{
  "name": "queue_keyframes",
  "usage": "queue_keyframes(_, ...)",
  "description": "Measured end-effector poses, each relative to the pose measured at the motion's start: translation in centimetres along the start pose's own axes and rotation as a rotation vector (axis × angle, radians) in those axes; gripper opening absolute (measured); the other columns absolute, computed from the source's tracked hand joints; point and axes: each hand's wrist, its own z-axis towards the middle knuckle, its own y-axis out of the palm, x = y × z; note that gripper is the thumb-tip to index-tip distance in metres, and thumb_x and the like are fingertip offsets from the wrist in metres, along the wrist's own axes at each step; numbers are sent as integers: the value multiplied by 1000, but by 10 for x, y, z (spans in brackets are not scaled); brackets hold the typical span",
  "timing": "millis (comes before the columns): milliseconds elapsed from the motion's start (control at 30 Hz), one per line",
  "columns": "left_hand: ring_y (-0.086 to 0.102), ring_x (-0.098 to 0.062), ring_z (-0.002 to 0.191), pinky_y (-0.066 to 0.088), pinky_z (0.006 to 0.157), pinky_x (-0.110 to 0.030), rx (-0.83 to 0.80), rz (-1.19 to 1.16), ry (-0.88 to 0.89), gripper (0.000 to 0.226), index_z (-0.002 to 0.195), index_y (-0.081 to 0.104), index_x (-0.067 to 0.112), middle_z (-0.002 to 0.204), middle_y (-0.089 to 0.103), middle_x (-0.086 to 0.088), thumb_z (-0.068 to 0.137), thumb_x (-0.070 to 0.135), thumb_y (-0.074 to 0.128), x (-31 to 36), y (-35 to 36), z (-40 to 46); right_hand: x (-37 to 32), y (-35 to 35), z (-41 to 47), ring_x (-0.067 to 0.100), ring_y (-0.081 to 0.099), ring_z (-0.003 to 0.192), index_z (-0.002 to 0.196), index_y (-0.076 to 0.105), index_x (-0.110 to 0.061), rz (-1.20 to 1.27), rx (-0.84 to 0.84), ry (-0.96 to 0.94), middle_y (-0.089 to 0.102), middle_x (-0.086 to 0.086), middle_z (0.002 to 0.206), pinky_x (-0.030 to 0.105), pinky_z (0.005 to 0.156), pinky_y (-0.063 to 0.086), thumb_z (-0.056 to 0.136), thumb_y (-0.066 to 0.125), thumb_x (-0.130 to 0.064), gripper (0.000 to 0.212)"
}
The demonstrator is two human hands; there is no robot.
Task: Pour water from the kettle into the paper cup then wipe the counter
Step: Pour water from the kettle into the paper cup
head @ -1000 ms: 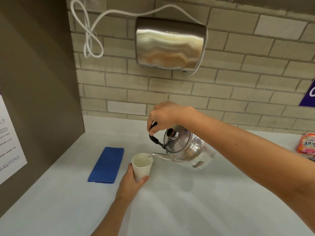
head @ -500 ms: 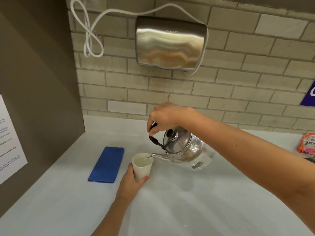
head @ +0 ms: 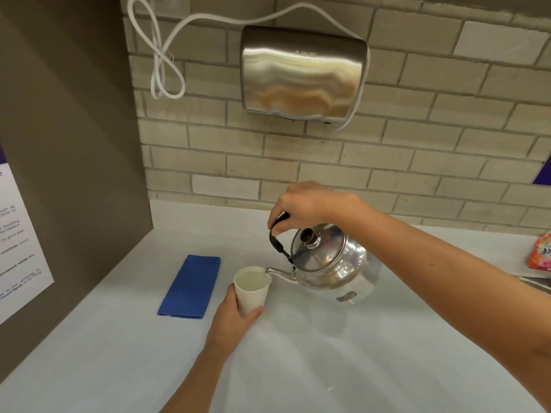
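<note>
A shiny steel kettle [head: 331,263] hangs tilted to the left above the white counter [head: 298,353], its spout tip over the rim of a white paper cup [head: 252,293]. My right hand [head: 304,202] grips the kettle's black handle from above. My left hand [head: 231,318] wraps the lower part of the cup, which stands on the counter and holds water near its brim. A folded blue cloth [head: 190,286] lies flat on the counter to the left of the cup.
A steel hand dryer [head: 302,71] with a looped white cord [head: 161,61] hangs on the brick wall behind. A brown side panel [head: 65,144] carrying a printed notice closes the left. A pink packet [head: 541,254] lies at the counter's right edge.
The water level in the cup has risen. The kettle has tipped back slightly, its lid facing more upward. Both hands keep their grips in nearly the same places.
</note>
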Motion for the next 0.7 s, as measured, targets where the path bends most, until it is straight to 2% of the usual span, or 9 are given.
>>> queue_keyframes(167, 53, -14, 103, 46, 87, -28, -4, -6, -12, 69, 125, 36, 26, 112, 53, 8, 70, 32, 78, 2, -1, -1, 31, 13, -20, 8, 59, 84, 105, 67, -40, 208, 106, 92, 71, -15, 102, 29, 73, 49, 82, 61, -50, 26)
queue_keyframes(333, 56, -16, 109, 51, 94, -37, -8, -18, -39, 69, 122, 39, 30, 118, 57, 5, 67, 35, 79, -1, -1, 0, 71, 27, -31, 6, 62, 98, 101, 70, -41, 481, 308, 229, 71, -16, 108, 33, 89, 49, 80, 65, -47, 22)
queue_keyframes(433, 57, -14, 110, 51, 95, -40, 2, -29, -52, 71, 123, 40, 32, 120, 59, 6, 64, 37, 80, -3, 0, 1, 83, 36, -19, -8, 60, 82, 100, 72, -36, 552, 445, 284, 72, -14, 101, 22, 78, 46, 81, 66, -41, 20)
queue_keyframes(467, 57, -13, 110, 51, 96, -40, 3, -35, -54, 72, 123, 41, 32, 120, 59, 7, 64, 38, 80, -4, 0, 2, 85, 41, -12, -7, 59, 82, 101, 72, -35, 561, 484, 302, 72, -13, 102, 22, 77, 45, 82, 65, -41, 21)
queue_keyframes(567, 56, -10, 110, 51, 96, -39, 4, -40, -56, 74, 125, 41, 32, 120, 58, 9, 62, 42, 80, -8, 1, 3, 84, 59, 16, 9, 65, 97, 103, 71, -34, 586, 544, 335, 72, -10, 108, 32, 85, 51, 82, 64, -43, 23)
queue_keyframes(700, 55, -9, 111, 51, 96, -37, 6, -48, -58, 74, 125, 41, 34, 120, 57, 11, 62, 43, 80, -11, 2, 5, 74, 87, 58, 16, 66, 93, 103, 71, -32, 636, 525, 320, 74, -7, 106, 36, 84, 52, 85, 63, -40, 22)
